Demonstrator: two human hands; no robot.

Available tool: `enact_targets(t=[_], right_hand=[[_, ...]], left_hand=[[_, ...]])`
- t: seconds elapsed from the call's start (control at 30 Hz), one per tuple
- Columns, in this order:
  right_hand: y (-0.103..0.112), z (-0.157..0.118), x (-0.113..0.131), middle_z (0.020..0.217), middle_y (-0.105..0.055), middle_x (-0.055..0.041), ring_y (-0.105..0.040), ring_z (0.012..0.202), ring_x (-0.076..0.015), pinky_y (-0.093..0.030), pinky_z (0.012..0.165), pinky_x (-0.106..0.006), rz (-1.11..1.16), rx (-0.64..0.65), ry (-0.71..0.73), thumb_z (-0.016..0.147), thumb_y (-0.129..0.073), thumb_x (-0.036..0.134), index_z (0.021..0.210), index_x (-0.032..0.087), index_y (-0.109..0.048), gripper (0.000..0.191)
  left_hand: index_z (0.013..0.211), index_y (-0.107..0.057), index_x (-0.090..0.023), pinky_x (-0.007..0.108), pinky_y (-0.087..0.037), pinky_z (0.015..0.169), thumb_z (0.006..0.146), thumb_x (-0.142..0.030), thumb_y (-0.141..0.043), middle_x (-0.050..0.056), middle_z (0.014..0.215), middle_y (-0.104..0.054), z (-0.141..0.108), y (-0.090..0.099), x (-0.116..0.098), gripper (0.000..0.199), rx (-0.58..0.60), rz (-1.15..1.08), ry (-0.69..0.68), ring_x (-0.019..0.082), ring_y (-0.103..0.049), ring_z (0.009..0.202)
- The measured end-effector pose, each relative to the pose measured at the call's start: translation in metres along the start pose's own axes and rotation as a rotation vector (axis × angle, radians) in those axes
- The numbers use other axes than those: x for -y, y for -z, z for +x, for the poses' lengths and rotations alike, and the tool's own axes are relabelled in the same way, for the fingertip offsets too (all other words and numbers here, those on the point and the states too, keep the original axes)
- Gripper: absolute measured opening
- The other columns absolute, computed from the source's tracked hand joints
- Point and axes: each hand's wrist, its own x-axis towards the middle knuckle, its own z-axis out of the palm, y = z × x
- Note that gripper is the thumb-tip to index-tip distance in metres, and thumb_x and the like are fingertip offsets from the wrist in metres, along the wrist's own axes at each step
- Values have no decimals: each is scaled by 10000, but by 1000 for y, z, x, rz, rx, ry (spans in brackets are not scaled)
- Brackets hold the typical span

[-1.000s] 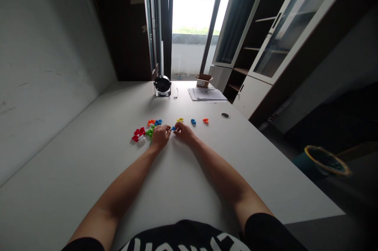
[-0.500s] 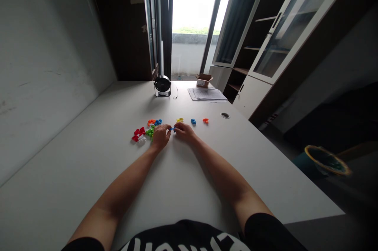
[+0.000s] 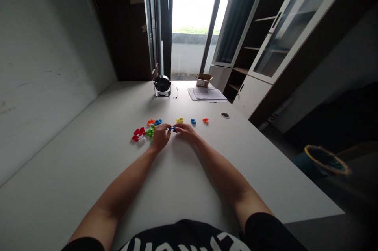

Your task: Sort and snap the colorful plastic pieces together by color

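My left hand (image 3: 161,136) and my right hand (image 3: 185,132) meet over the white table (image 3: 88,156), their fingertips pinching a small blue plastic piece (image 3: 173,129) from either side. Just left of my left hand lies a heap of small plastic pieces: red (image 3: 138,134), white (image 3: 141,139), green (image 3: 150,132), orange (image 3: 151,122) and blue (image 3: 158,122). Beyond my right hand, three separate pieces sit apart: yellow (image 3: 180,120), blue (image 3: 193,121) and orange (image 3: 205,120).
At the table's far end stand a black desk fan (image 3: 162,86), a small cardboard box (image 3: 203,80) and a stack of papers (image 3: 206,94). A cable grommet (image 3: 225,115) is set in the tabletop. A glass-fronted cabinet (image 3: 245,46) stands right, and a wastebasket (image 3: 326,160) sits on the floor.
My right hand has shifted slightly right and lies flatter. The blue piece stays pinched between both hands, and the other pieces have not moved.
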Motion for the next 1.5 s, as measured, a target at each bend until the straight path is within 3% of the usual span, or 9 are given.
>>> enact_targets(t=[0.57,1.03,1.27,1.5], right_hand=[[1,0,-6,897,-726,-72,-673,798,-198,-539,763,-330,54,16,-24,821,-718,547,1055,170,-729,444],[3,4,-23,979,-663,-34,-608,813,-174,-478,723,-294,95,-11,36,757,-730,360,1069,212,-655,353],[-5,5,-25,797,-602,13,-523,674,-141,-410,637,-259,-149,-115,34,726,-570,192,933,214,-625,215],[-11,0,-18,971,-620,-24,-515,732,-143,-417,680,-256,-516,-137,100,682,-502,81,948,213,-607,315]], left_hand=[[1124,-650,-226,399,-440,952,963,-239,-509,49,942,-741,1,-1,-1,214,7,-72,81,255,-672,940],[1090,-683,-220,387,-456,919,943,-219,-535,35,943,-747,1,-4,3,208,-10,-96,26,232,-680,920],[1044,-698,-215,400,-454,932,936,-212,-531,43,973,-747,1,-7,6,198,-10,-89,9,235,-680,930],[1011,-706,-211,395,-442,938,902,-162,-537,36,970,-745,1,-8,8,207,-3,-97,4,225,-674,920]])
